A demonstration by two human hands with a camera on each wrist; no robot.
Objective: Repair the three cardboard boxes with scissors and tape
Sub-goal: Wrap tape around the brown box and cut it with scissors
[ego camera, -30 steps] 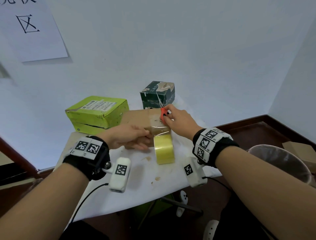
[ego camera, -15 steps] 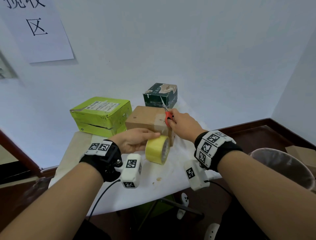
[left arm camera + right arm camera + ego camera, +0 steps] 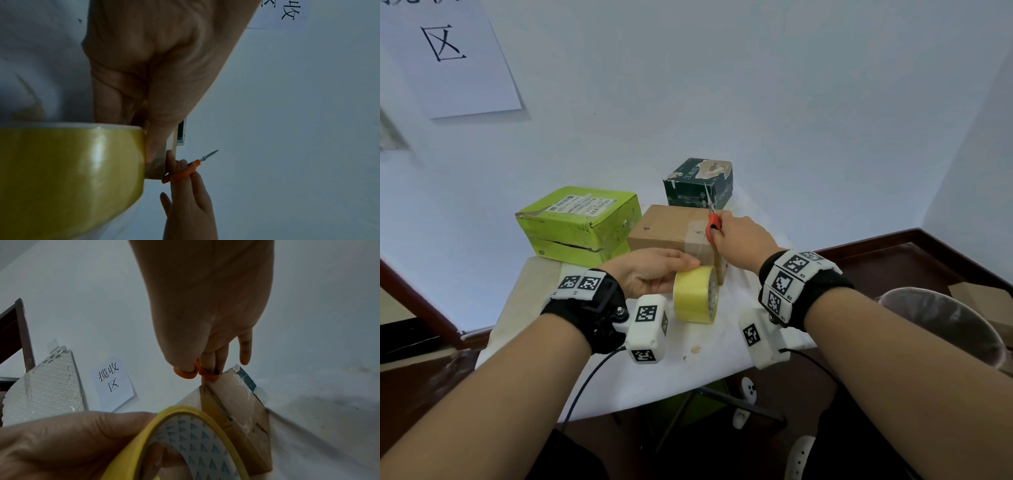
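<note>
**A:** The left hand (image 3: 650, 274) has its thumb and fingers curled round a yellow roll of tape (image 3: 695, 294), held on edge just above the white table (image 3: 599, 383) and right against the near face of the brown box (image 3: 671, 229). Why so close?

**B:** Likely to keep the drawn strip short and taut. A clear band already runs over the top of that box and down its near side toward the roll.

**A:** And the right hand (image 3: 743, 240)?

**B:** Its thumb and one finger are through the orange loops of the scissors (image 3: 711, 219); the blades point up and away, closed or nearly so. The other fingers rest at the box's top edge, seemingly pinning the strip and steadying the box.

**A:** So no cut yet?

**B:** The blades are clear of the tape, so I judge the strip uncut. The scissors stay in hand, probably to save a reach.

**A:** The other boxes?

**B:** The green box (image 3: 578, 219) sits left of the brown one, a gap showing along its side. The dark box (image 3: 698, 183) stands behind, its top corners torn. Whether either is mended, I cannot tell.
</note>
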